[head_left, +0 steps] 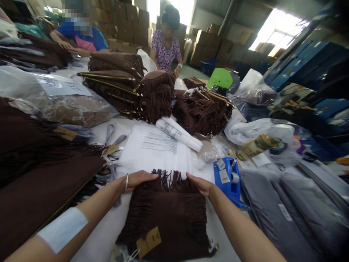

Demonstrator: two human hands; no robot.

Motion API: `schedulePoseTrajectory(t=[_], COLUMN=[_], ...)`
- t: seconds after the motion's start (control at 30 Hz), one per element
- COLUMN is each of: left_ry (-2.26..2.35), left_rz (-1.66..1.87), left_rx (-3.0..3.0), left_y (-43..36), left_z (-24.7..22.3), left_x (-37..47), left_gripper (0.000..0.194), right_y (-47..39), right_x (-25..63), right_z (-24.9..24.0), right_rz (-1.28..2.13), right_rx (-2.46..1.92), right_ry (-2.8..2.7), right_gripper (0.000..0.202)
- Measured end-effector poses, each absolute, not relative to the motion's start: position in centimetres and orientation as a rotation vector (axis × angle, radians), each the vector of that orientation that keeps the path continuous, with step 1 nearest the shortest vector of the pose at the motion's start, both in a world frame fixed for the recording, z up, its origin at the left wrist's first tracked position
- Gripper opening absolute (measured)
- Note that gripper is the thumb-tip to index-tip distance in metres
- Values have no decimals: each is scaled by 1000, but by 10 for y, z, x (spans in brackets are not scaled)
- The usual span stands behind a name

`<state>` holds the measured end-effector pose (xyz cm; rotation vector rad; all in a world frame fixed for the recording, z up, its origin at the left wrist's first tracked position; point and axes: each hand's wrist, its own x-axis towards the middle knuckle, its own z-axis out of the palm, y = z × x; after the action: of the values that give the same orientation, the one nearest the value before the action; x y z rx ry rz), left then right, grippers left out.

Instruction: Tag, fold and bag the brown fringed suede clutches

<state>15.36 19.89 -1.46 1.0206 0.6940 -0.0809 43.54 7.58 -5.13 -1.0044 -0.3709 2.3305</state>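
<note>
A dark brown fringed bag (pixel 174 214) lies flat in front of me, with a tan tag (pixel 149 242) on a white string near its lower left. My left hand (pixel 140 179) holds its far left corner, thumb on top, a bracelet at the wrist. At the far right corner my right hand (pixel 200 185) grips the bag the same way. Fringe sticks up between the two hands. The other fingertips are hidden under the bag. Just beyond lies a stack of white printed plastic bags (pixel 152 145), with a rolled white bundle (pixel 178 134) on it.
Brown fringed bags are heaped beyond (pixel 156 94) and at the left (pixel 49 196). A blue tape dispenser (pixel 227 178), a tape roll (pixel 256 147) and grey packages (pixel 283 211) lie at the right. Two people are across the table.
</note>
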Motion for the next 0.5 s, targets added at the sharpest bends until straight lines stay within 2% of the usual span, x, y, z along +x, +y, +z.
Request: schedulePoseTrajectory(t=[0.2,0.3,0.4,0.5], left_ry=[520,468,402,334], left_rz=[-75,-13,44,180], left_rx=[1121,1231,1614,2157], left_y=[198,184,158,124], left_z=[-18,-7,-1,-9], left_x=[191,187,168,145], left_gripper=[50,43,37,50], right_y=[72,71,62,40], right_x=[429,428,420,402], right_z=[-39,-14,17,31], right_rz=[2209,2050,1889,1493], right_rx=[-991,-1125,-1203,-1276], right_ry=[-634,-961,-1391,-2006], right_gripper=[73,62,49,48])
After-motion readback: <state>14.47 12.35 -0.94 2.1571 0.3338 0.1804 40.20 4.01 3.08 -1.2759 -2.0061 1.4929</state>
